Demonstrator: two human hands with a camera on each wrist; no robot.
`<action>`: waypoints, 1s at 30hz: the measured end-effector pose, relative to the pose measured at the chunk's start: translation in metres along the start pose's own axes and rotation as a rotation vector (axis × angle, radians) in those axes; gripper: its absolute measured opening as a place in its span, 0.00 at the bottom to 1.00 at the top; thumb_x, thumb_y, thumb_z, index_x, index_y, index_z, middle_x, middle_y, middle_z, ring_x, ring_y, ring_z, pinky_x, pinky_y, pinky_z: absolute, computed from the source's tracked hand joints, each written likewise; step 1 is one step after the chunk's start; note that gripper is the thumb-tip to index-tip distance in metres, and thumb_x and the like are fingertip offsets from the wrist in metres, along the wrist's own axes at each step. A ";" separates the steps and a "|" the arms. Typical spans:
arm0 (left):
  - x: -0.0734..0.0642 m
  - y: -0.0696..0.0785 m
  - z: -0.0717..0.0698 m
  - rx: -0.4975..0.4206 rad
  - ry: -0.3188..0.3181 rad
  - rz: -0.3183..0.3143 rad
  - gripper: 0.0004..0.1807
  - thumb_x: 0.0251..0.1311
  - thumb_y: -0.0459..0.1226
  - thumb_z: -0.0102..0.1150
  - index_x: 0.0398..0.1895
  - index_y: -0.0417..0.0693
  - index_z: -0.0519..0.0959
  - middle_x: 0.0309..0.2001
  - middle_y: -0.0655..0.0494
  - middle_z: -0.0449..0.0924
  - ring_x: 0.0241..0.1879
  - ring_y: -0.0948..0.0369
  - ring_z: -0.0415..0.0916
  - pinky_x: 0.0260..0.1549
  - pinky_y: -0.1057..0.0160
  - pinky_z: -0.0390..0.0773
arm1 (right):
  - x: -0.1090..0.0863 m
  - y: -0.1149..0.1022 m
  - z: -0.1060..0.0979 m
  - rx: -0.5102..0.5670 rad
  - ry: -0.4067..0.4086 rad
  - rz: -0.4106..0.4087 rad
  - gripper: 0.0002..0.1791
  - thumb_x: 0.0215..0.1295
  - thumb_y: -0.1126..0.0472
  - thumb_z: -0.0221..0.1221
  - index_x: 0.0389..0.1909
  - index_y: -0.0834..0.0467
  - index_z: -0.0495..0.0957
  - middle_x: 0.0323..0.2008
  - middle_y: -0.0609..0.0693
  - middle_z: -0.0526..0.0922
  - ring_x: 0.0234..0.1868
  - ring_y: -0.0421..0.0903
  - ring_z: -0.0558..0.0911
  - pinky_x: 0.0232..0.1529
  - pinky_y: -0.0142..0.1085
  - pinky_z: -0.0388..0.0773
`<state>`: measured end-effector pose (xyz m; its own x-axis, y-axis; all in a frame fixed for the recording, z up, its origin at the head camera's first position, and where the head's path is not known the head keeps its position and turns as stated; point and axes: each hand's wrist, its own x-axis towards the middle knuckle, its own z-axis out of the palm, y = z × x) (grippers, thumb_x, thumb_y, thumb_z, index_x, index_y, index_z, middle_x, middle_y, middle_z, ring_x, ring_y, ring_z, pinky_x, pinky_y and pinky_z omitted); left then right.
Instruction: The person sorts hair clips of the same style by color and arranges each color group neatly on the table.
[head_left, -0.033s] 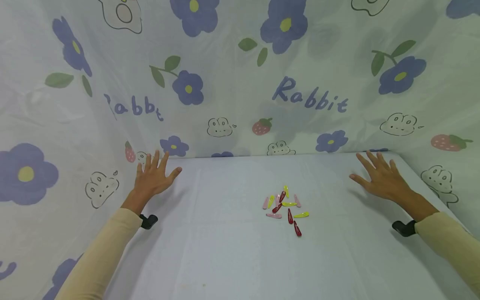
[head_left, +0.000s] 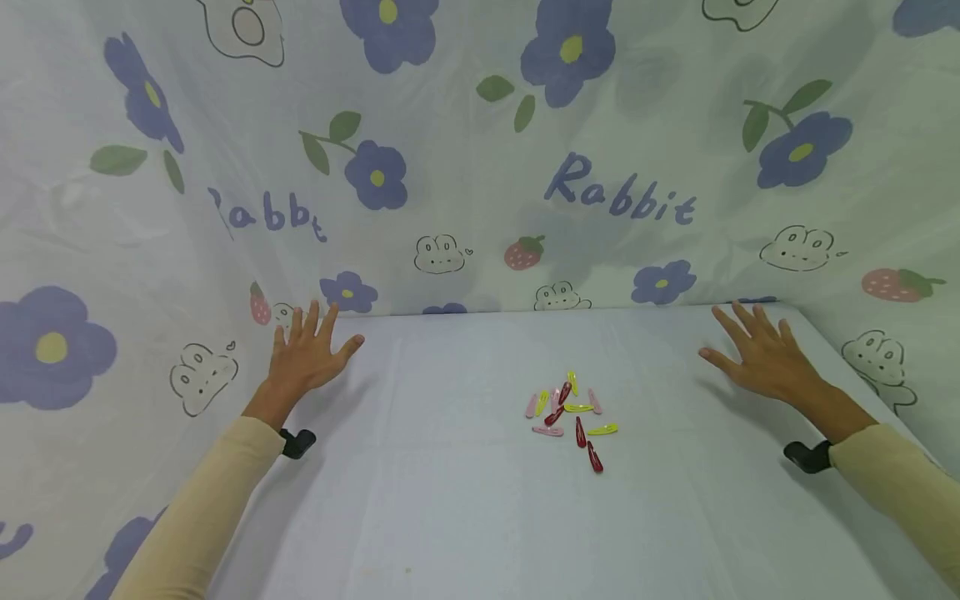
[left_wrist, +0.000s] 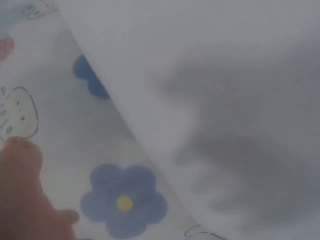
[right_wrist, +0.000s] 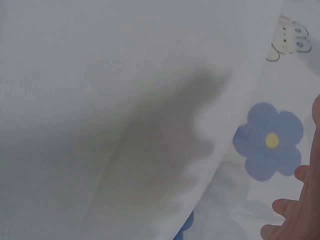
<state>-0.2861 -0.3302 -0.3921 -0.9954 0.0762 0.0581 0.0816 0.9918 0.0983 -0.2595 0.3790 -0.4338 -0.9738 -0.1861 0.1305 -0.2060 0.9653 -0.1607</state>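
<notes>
Several small snap hair clips lie loosely grouped on the white table, right of centre in the head view. Among them are a dark red clip (head_left: pixel 595 457) nearest the front, a yellow clip (head_left: pixel 603 430) and a pink clip (head_left: pixel 547 432); some overlap. Over the table's left side, my left hand (head_left: pixel 306 354) is held with fingers spread, holding nothing. My right hand (head_left: pixel 765 354) is spread likewise over the right side, apart from the clips. Each wrist view catches part of its hand, the left hand (left_wrist: pixel 27 195) and the right hand (right_wrist: pixel 300 210), with a shadow on the cloth.
A white cloth covers the table (head_left: pixel 450 517). Behind and beside it hangs a curtain (head_left: pixel 465 183) printed with blue flowers, strawberries and rabbits. A black wrist strap piece (head_left: pixel 297 444) shows at the left sleeve, and another black piece (head_left: pixel 808 457) at the right.
</notes>
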 end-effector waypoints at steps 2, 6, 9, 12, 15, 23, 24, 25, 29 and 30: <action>0.000 0.001 0.000 0.005 0.002 0.003 0.53 0.65 0.74 0.27 0.81 0.52 0.33 0.79 0.35 0.28 0.76 0.33 0.22 0.67 0.26 0.29 | -0.001 0.000 0.000 0.000 -0.005 0.002 0.48 0.72 0.32 0.46 0.81 0.53 0.40 0.76 0.72 0.44 0.75 0.77 0.39 0.66 0.76 0.35; -0.002 0.004 0.000 0.012 0.005 0.011 0.52 0.65 0.73 0.27 0.81 0.52 0.34 0.79 0.34 0.29 0.76 0.32 0.24 0.67 0.26 0.28 | -0.003 0.001 0.000 -0.001 -0.023 0.007 0.48 0.72 0.32 0.45 0.81 0.54 0.40 0.76 0.73 0.44 0.75 0.77 0.37 0.65 0.76 0.34; -0.004 0.006 -0.001 0.011 0.006 0.012 0.52 0.66 0.73 0.27 0.81 0.51 0.35 0.79 0.34 0.30 0.76 0.32 0.26 0.67 0.26 0.28 | -0.005 0.001 0.001 -0.004 -0.036 0.015 0.48 0.72 0.31 0.45 0.81 0.54 0.39 0.76 0.73 0.43 0.75 0.77 0.37 0.65 0.77 0.34; -0.005 0.008 -0.001 0.004 0.008 0.012 0.52 0.66 0.73 0.27 0.81 0.51 0.35 0.79 0.34 0.30 0.77 0.32 0.27 0.68 0.27 0.28 | -0.006 -0.001 0.001 0.001 -0.044 0.019 0.49 0.72 0.30 0.45 0.80 0.55 0.40 0.76 0.73 0.43 0.75 0.76 0.36 0.65 0.76 0.33; -0.005 0.010 -0.001 -0.006 0.009 0.014 0.50 0.68 0.71 0.26 0.81 0.50 0.36 0.79 0.34 0.30 0.77 0.33 0.26 0.68 0.27 0.27 | -0.007 -0.004 0.000 0.007 -0.046 0.017 0.50 0.71 0.30 0.45 0.80 0.56 0.41 0.76 0.72 0.43 0.75 0.76 0.37 0.66 0.76 0.33; -0.003 0.015 0.001 -0.005 0.012 0.011 0.48 0.71 0.68 0.27 0.81 0.46 0.39 0.79 0.33 0.33 0.77 0.33 0.28 0.69 0.28 0.32 | -0.003 -0.018 0.001 0.052 -0.035 -0.010 0.47 0.73 0.32 0.46 0.79 0.59 0.48 0.76 0.72 0.48 0.75 0.75 0.42 0.67 0.75 0.38; -0.003 0.017 0.001 -0.003 0.014 0.015 0.47 0.71 0.67 0.29 0.81 0.46 0.40 0.79 0.33 0.35 0.77 0.32 0.30 0.69 0.28 0.34 | -0.003 -0.020 0.001 0.055 -0.029 -0.023 0.46 0.73 0.33 0.46 0.79 0.59 0.48 0.75 0.72 0.50 0.75 0.76 0.44 0.66 0.75 0.40; -0.003 0.018 0.002 0.000 0.017 0.022 0.46 0.72 0.65 0.32 0.81 0.46 0.40 0.79 0.32 0.38 0.77 0.32 0.33 0.69 0.28 0.37 | -0.003 -0.022 0.001 0.054 -0.017 -0.042 0.45 0.73 0.34 0.47 0.78 0.60 0.50 0.75 0.72 0.51 0.75 0.76 0.46 0.66 0.75 0.43; -0.002 0.027 0.003 -0.017 0.029 0.046 0.43 0.73 0.58 0.43 0.81 0.46 0.44 0.77 0.32 0.47 0.75 0.32 0.45 0.66 0.27 0.52 | -0.004 -0.031 0.003 0.045 0.037 -0.123 0.41 0.74 0.39 0.51 0.77 0.60 0.55 0.73 0.72 0.57 0.71 0.77 0.56 0.62 0.74 0.54; -0.002 0.029 0.004 -0.031 0.027 0.051 0.43 0.73 0.56 0.45 0.81 0.46 0.44 0.77 0.32 0.48 0.75 0.33 0.47 0.66 0.28 0.54 | -0.004 -0.034 0.003 0.038 0.049 -0.140 0.40 0.74 0.40 0.51 0.76 0.60 0.56 0.72 0.72 0.59 0.70 0.77 0.58 0.61 0.74 0.56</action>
<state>-0.2817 -0.3012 -0.3930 -0.9883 0.1233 0.0903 0.1341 0.9831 0.1248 -0.2491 0.3463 -0.4321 -0.9296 -0.3082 0.2020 -0.3438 0.9227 -0.1744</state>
